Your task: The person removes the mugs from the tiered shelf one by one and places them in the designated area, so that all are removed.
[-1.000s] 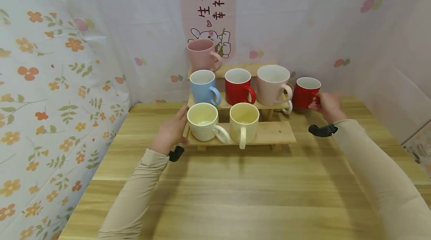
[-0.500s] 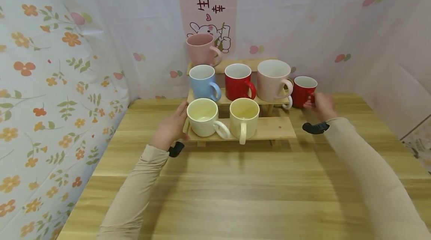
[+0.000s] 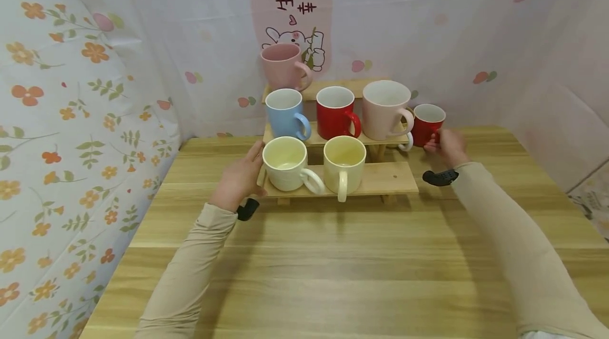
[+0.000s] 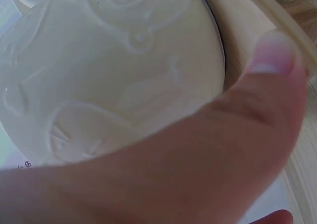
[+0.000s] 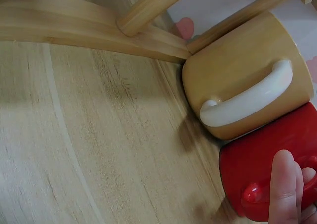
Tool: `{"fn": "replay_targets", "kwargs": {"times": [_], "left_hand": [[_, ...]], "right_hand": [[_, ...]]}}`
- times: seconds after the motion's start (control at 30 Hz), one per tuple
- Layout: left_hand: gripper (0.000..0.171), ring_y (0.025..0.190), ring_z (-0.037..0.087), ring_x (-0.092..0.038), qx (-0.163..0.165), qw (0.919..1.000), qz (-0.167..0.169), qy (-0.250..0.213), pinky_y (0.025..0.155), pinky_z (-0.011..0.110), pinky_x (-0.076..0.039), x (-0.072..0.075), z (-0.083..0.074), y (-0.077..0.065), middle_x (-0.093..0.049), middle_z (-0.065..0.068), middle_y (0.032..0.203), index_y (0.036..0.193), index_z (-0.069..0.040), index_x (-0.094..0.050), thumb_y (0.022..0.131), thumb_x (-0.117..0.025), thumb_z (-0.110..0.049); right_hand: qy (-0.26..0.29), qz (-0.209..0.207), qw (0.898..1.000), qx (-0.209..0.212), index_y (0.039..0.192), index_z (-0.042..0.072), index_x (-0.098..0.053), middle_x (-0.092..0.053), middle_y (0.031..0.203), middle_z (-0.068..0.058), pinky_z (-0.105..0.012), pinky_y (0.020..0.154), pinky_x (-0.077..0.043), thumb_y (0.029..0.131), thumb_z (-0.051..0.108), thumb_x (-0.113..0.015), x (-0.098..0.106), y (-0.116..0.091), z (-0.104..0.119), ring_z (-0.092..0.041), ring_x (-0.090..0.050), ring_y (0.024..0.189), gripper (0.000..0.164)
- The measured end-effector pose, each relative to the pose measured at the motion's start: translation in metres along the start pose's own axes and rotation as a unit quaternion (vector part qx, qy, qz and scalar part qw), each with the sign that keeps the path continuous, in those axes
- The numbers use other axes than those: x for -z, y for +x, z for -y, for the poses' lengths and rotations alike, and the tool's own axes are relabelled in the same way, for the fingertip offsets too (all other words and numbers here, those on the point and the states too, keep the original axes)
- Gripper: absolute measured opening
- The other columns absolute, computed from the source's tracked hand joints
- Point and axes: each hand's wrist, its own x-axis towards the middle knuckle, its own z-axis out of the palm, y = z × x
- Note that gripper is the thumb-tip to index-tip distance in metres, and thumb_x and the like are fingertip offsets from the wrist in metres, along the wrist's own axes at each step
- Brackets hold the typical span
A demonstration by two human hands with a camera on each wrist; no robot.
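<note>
My right hand [image 3: 451, 147] pinches the handle of a red mug [image 3: 425, 126] with a white inside, which stands on the table right of the tiered wooden rack [image 3: 387, 179]. In the right wrist view, this mug's side is against a tan mug [image 5: 242, 75] with a white handle. My left hand [image 3: 238, 179] rests at the left end of the rack's lowest shelf, fingers extended along its side. Its thumb [image 4: 270, 65] lies at the shelf edge, close beside a cream mug [image 3: 285, 170] with raised drawings.
A yellow mug [image 3: 344, 170] shares the lowest shelf. On the middle tier stand a light blue mug [image 3: 284, 117], another red mug [image 3: 331, 119] and a pale pink mug [image 3: 380, 117]. A darker pink mug [image 3: 280, 70] sits on top. A patterned curtain [image 3: 200, 27] hangs behind.
My right hand has shifted the red mug leftward, closer to the rack and the tan mug. The left hand keeps its place at the shelf end. The head view has tilted slightly.
</note>
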Motion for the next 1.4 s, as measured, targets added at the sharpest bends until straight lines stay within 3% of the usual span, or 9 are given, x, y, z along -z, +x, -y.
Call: {"fn": "replay_targets", "kwargs": {"times": [0.33, 0.43, 0.57, 0.63, 0.87, 1.0, 1.2, 1.4], "left_hand": [[0.107, 0.110, 0.038, -0.059, -0.002, 0.9999, 0.002, -0.012, 0.079, 0.045, -0.053, -0.001, -0.004, 0.003, -0.016, 0.012, 0.159, 0.151, -0.002, -0.025, 0.066, -0.088, -0.020], [0.107, 0.110, 0.039, -0.059, -0.001, 0.9999, 0.005, -0.011, 0.078, 0.046, -0.053, -0.002, -0.005, 0.004, -0.017, 0.011, 0.159, 0.151, -0.002, -0.025, 0.066, -0.088, -0.021], [0.107, 0.110, 0.039, -0.059, 0.001, 0.9999, 0.006, -0.011, 0.078, 0.046, -0.053, -0.003, -0.005, 0.005, -0.016, 0.010, 0.159, 0.150, -0.001, -0.025, 0.066, -0.088, -0.022], [0.107, 0.109, 0.039, -0.059, 0.000, 0.9999, 0.005, -0.010, 0.079, 0.046, -0.053, -0.004, -0.005, 0.006, -0.016, 0.010, 0.159, 0.151, -0.001, -0.025, 0.066, -0.088, -0.021], [0.107, 0.109, 0.040, -0.059, 0.000, 0.9999, 0.015, -0.004, 0.080, 0.046, -0.053, -0.005, -0.006, 0.009, -0.015, 0.010, 0.159, 0.151, -0.002, -0.023, 0.068, -0.087, -0.022], [0.105, 0.114, 0.038, -0.058, 0.002, 0.9998, 0.017, -0.013, 0.081, 0.046, -0.053, -0.004, -0.006, 0.010, -0.012, 0.012, 0.160, 0.151, -0.001, -0.024, 0.069, -0.087, -0.021], [0.103, 0.114, 0.038, -0.058, 0.001, 0.9997, 0.008, -0.025, 0.084, 0.046, -0.052, -0.003, -0.002, 0.009, -0.012, 0.014, 0.160, 0.150, 0.001, -0.026, 0.069, -0.086, -0.019], [0.104, 0.116, 0.041, -0.055, 0.007, 0.9990, 0.018, -0.040, 0.086, 0.048, -0.051, -0.002, 0.003, 0.005, -0.009, 0.014, 0.160, 0.151, -0.001, -0.023, 0.070, -0.086, -0.017]], "right_hand": [[-0.015, 0.012, 1.000, 0.001, 0.080, 0.003, -0.056, -0.060, 0.059, -0.002, -0.024, 0.053, -0.055, 0.100, 0.015, -0.040, 0.010, 0.001, 0.001, -0.011, -0.061, 0.050, 0.028], [-0.066, 0.017, 0.997, 0.023, 0.083, 0.002, -0.056, -0.061, 0.058, 0.000, -0.022, 0.053, -0.055, 0.101, 0.018, -0.040, 0.013, 0.001, -0.001, -0.009, -0.062, 0.049, 0.029], [-0.166, 0.021, 0.984, 0.064, 0.096, -0.002, -0.052, -0.060, 0.059, 0.006, -0.019, 0.055, -0.054, 0.102, 0.022, -0.037, 0.016, 0.001, -0.003, -0.004, -0.061, 0.051, 0.029], [-0.177, 0.018, 0.982, 0.070, 0.100, -0.003, -0.050, -0.059, 0.060, 0.007, -0.019, 0.054, -0.054, 0.102, 0.022, -0.038, 0.017, 0.001, -0.004, -0.003, -0.060, 0.050, 0.028], [-0.160, -0.029, 0.985, 0.055, 0.095, 0.008, -0.045, -0.055, 0.055, 0.005, -0.020, 0.047, -0.052, 0.098, 0.018, -0.041, 0.018, 0.001, -0.001, -0.005, -0.057, 0.042, 0.011], [-0.141, -0.043, 0.986, 0.076, 0.094, 0.005, -0.045, -0.055, 0.055, 0.006, -0.019, 0.045, -0.050, 0.096, 0.012, -0.040, 0.015, -0.002, 0.005, -0.004, -0.056, 0.041, 0.009], [-0.074, -0.019, 0.991, 0.107, 0.094, -0.002, -0.044, -0.054, 0.058, 0.004, -0.020, 0.044, -0.050, 0.094, 0.006, -0.041, 0.005, -0.010, 0.016, -0.006, -0.055, 0.042, 0.008], [-0.091, 0.002, 0.990, 0.112, 0.103, 0.002, -0.046, -0.054, 0.069, 0.003, -0.020, 0.051, -0.053, 0.097, 0.015, -0.047, -0.006, -0.021, 0.023, -0.007, -0.057, 0.048, 0.014]]}}
